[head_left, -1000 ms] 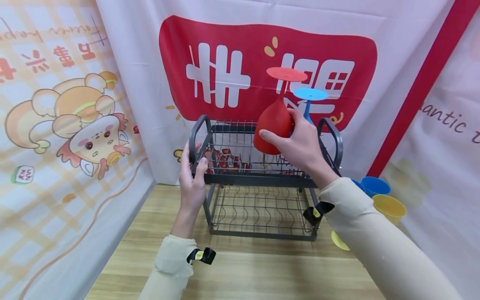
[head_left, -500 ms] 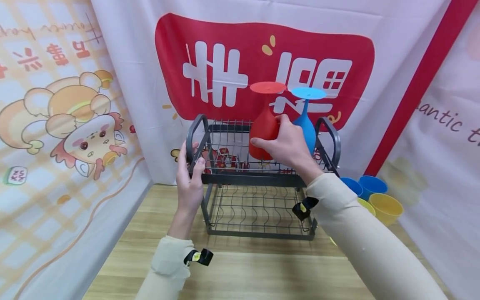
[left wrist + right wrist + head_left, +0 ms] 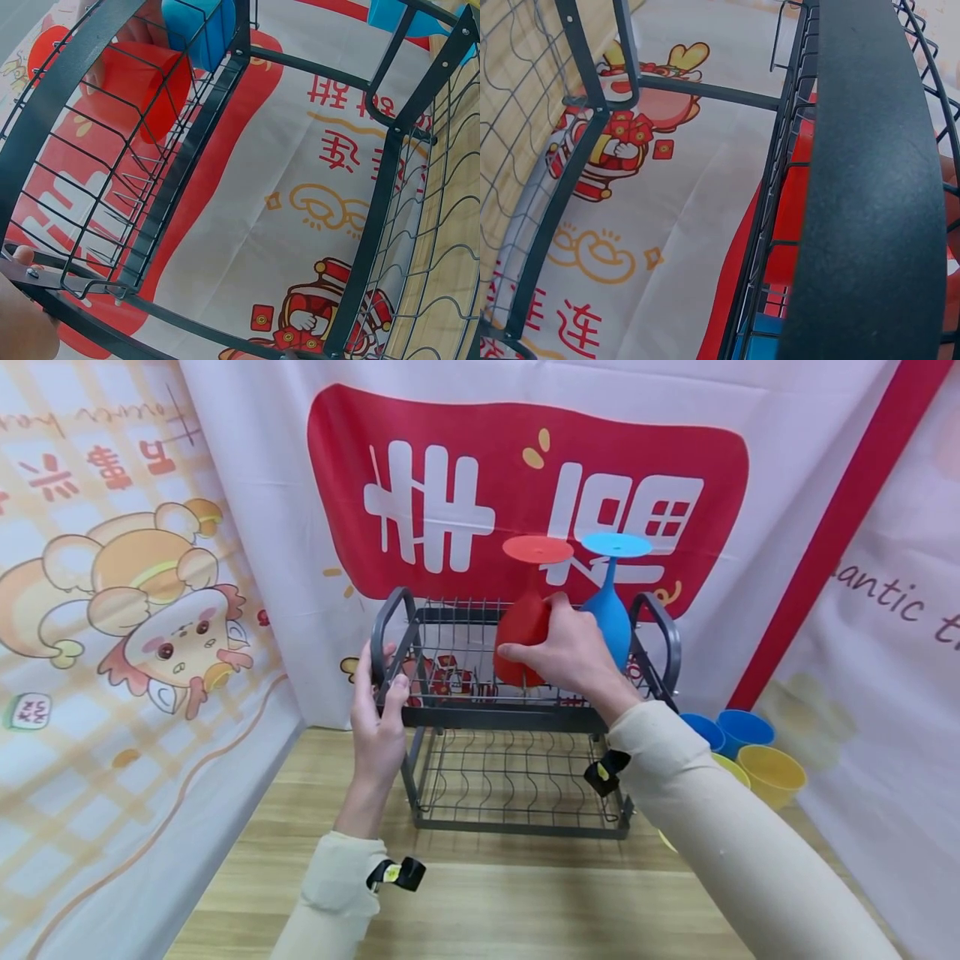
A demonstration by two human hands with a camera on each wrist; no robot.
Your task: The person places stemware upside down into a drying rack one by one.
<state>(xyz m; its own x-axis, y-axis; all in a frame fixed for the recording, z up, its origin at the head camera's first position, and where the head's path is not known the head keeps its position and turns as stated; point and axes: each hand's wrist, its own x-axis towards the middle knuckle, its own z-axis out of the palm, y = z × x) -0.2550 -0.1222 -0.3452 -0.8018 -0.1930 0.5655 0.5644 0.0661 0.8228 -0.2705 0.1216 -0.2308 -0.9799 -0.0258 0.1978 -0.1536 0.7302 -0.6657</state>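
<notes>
A red plastic goblet [image 3: 519, 643] stands upside down in the upper tier of a dark grey two-tier dish rack [image 3: 510, 718], its round foot on top. My right hand [image 3: 581, 647] grips its bowl, thumb at the front. Just right of it, a blue goblet [image 3: 611, 618] is also upside down in the upper tier, partly behind my right hand. My left hand [image 3: 378, 727] holds the rack's left side by the handle, thumb toward the front. Through the wires in the left wrist view, the red goblet [image 3: 142, 82] sits beside the blue one [image 3: 199, 34].
Right of the rack stand blue cups [image 3: 745, 729] and yellow cups [image 3: 771, 774], partly behind the right sleeve. The lower tier [image 3: 517, 777] has wavy wire slots. A printed cloth [image 3: 255, 527] hangs behind the rack and along the sides of the wooden table [image 3: 480, 902].
My right hand has carried the red goblet left and down into the upper tier, tilted at first and now upright on its rim. The blue goblet shows more. My left hand stays on the rack.
</notes>
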